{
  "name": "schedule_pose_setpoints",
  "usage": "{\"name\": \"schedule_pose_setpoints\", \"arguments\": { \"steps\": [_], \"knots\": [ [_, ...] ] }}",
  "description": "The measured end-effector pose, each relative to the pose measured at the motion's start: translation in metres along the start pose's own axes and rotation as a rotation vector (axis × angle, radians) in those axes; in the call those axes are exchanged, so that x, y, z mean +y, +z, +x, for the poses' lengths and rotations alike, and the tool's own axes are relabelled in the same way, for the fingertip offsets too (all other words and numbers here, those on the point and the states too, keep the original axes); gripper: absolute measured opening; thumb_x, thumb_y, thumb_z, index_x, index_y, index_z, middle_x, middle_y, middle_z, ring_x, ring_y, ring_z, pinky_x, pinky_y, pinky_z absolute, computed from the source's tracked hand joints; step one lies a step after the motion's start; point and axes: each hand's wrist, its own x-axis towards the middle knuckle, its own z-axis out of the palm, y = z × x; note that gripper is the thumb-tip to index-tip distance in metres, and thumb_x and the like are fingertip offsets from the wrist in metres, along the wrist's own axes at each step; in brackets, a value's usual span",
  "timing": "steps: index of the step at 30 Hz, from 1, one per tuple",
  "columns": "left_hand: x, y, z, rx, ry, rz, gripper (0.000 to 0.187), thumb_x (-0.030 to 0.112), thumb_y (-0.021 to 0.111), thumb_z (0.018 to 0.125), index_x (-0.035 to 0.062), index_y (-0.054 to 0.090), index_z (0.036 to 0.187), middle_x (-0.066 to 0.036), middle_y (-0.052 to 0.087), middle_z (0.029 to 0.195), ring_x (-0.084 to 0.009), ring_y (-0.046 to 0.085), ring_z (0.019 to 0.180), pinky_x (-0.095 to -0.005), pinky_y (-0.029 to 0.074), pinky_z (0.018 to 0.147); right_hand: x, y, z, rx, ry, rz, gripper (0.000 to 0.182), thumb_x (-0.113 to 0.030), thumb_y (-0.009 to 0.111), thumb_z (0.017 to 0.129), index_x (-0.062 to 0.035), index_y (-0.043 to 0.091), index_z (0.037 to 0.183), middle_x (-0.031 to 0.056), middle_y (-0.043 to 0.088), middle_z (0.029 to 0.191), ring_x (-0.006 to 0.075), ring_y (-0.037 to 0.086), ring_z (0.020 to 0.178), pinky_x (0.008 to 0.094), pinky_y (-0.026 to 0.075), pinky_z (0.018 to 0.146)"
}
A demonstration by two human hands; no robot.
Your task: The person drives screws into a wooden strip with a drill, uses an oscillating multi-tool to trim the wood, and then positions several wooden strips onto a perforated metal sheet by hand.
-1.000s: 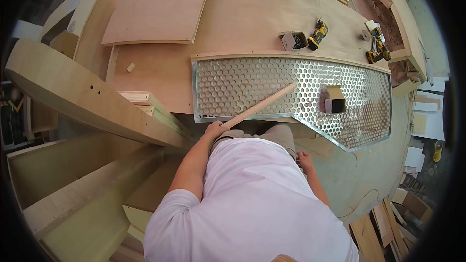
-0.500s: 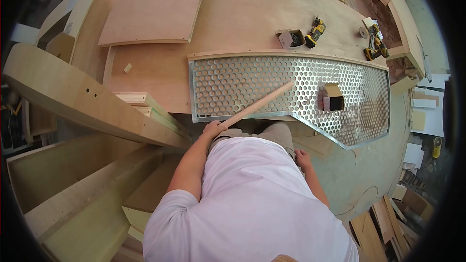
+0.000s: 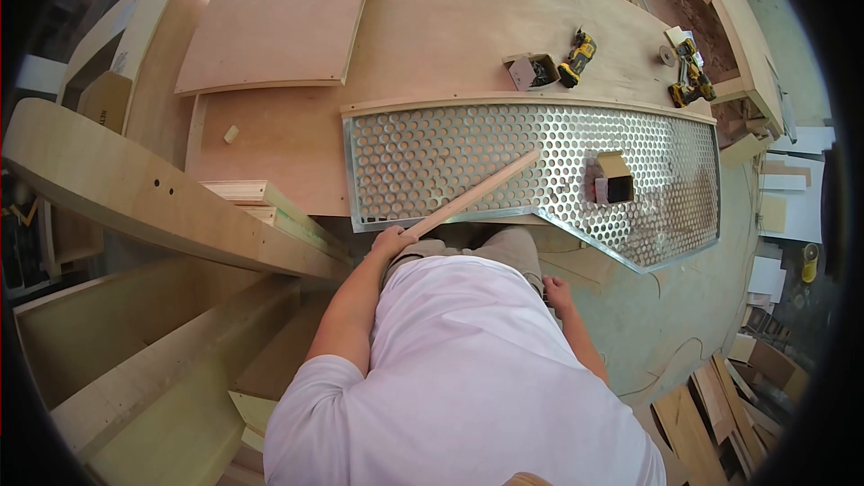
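Note:
My left hand (image 3: 391, 242) is closed around the near end of a wooden strip (image 3: 477, 192). The strip slants up and to the right over a perforated metal sheet (image 3: 441, 148), its far end near the sheet's middle. Whether the strip rests on the metal cannot be told. By my right hip hangs my right hand (image 3: 557, 292), its fingers curled in; what they hold, if anything, is hidden. A small open cardboard box (image 3: 615, 178) stands on the right part of the sheet. Along the sheet's far edge runs a wooden batten (image 3: 531, 101).
On the plywood surface (image 3: 450, 27) lie a yellow-black power tool (image 3: 578, 58), a box of dark small parts (image 3: 533, 72) and another yellow-black tool (image 3: 691, 76). A curved wooden piece (image 3: 135, 171) rises at my left. Scrap boards (image 3: 688, 432) lie on the floor at lower right.
The view has shifted slightly left. My left hand still grips the wooden strip in about the same pose, and my right hand stays by my hip.

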Motion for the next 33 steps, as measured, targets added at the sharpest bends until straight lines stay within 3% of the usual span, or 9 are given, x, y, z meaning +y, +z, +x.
{"name": "schedule_pose_setpoints", "arguments": {
  "steps": [15,18,24,33],
  "knots": [
    [0.005,-0.006,0.000,-0.023,0.010,0.021,0.066,0.055,0.077,0.076,0.0092,0.071,0.123,-0.017,0.071,0.120,-0.0334,0.067,0.111,-0.0429,0.051,0.096,-0.018,-0.004,-0.001,-0.005,0.001,-0.033,0.038,-0.040,0.063,0.098,-0.0040,0.066,0.111,0.0104,0.071,0.090,0.0188,0.069,0.072,0.0324,0.053,0.059],
    [0.005,-0.007,0.001,-0.016,0.026,0.025,0.066,0.055,0.077,0.076,0.0075,0.071,0.122,-0.018,0.072,0.118,-0.0332,0.068,0.110,-0.0428,0.051,0.095,-0.022,-0.005,-0.003,-0.021,0.019,-0.032,0.041,-0.041,0.063,0.098,-0.0039,0.067,0.115,0.0099,0.069,0.094,0.0191,0.066,0.074,0.0345,0.056,0.065],
    [0.009,-0.009,0.003,-0.026,0.021,0.027,0.066,0.055,0.076,0.076,0.0066,0.071,0.120,-0.019,0.072,0.117,-0.0331,0.067,0.110,-0.0426,0.050,0.096,-0.019,-0.003,0.004,-0.007,-0.002,-0.022,0.038,-0.040,0.065,0.097,-0.0040,0.067,0.111,0.0093,0.070,0.088,0.0176,0.067,0.069,0.0316,0.052,0.057],
    [0.009,-0.009,0.008,-0.024,0.048,0.044,0.063,0.055,0.076,0.077,0.0078,0.073,0.118,-0.018,0.073,0.115,-0.0323,0.069,0.108,-0.0422,0.051,0.095,-0.019,0.002,0.001,0.001,-0.012,-0.011,0.037,-0.039,0.065,0.096,-0.0036,0.068,0.109,0.0113,0.072,0.090,0.0184,0.068,0.068,0.0327,0.053,0.057]
  ]
}}
